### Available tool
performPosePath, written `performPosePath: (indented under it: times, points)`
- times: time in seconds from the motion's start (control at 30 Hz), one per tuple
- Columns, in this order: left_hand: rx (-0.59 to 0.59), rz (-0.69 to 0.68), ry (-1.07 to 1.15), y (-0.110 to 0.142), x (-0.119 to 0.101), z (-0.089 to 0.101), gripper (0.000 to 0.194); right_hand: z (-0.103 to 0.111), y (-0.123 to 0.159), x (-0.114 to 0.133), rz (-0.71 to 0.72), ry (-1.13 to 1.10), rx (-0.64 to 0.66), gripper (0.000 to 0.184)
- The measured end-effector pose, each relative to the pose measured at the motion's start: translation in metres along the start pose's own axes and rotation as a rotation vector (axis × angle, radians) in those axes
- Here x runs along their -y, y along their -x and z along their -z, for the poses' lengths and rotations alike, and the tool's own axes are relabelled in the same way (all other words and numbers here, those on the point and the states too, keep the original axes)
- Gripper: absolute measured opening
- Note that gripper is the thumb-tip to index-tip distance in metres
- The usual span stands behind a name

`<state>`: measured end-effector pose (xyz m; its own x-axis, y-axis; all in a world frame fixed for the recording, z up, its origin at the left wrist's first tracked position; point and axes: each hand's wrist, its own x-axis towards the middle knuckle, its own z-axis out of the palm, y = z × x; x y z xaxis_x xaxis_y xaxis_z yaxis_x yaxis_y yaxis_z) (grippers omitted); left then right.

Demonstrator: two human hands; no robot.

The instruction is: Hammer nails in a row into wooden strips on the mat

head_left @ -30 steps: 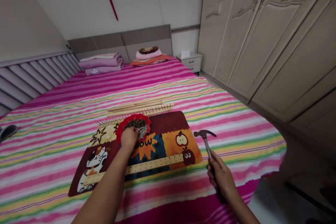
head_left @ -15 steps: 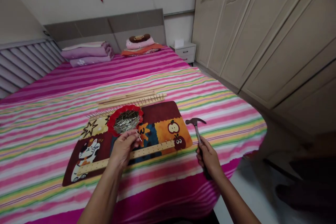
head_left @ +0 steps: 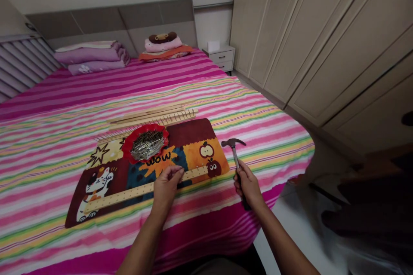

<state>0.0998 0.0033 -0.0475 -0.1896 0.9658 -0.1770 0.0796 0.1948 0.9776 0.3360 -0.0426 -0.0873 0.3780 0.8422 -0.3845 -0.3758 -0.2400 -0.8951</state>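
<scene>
- The left hand (head_left: 168, 182) had left the red bowl (head_left: 127, 149) within the last second and was now at the wooden strip (head_left: 125, 194), on the bowl's near side.
- My judgement: this put the work at the strip rather than at the nails (head_left: 147, 146) inside the bowl.
- Its pinch was narrow, presumably on nails, since some had shown there half a second earlier.
- The right hand (head_left: 247, 182), well right of the bowl, gripped the hammer (head_left: 235, 157) by its handle.
- A few standing nails (head_left: 197, 167) rose from the strip's end, right of the bowl.
- The left hand hid part of the strip, and no nail showed plainly at its fingertips.
- The bowl blocked part of the nail-studded strip (head_left: 176, 118) behind it.
- Far right of the bowl, dark shapes (head_left: 355, 219) were too dim to make out.
</scene>
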Motion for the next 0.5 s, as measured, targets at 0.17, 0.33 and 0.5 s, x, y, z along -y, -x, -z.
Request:
performPosePath:
  times: [0.17, 0.33, 0.5]
  points:
    - [0.001, -0.037, -0.122, 0.004, 0.003, -0.001, 0.028, -0.001, 0.0, 0.0, 0.019, 0.02, 0.003, 0.064]
    - [-0.017, -0.118, -0.287, 0.008, 0.004, -0.003, 0.026, -0.001, 0.012, 0.0, 0.093, 0.069, -0.005, 0.061]
    - [-0.012, -0.205, -0.377, 0.01, 0.004, -0.004, 0.024, 0.001, 0.05, 0.021, 0.216, 0.303, 0.14, 0.049]
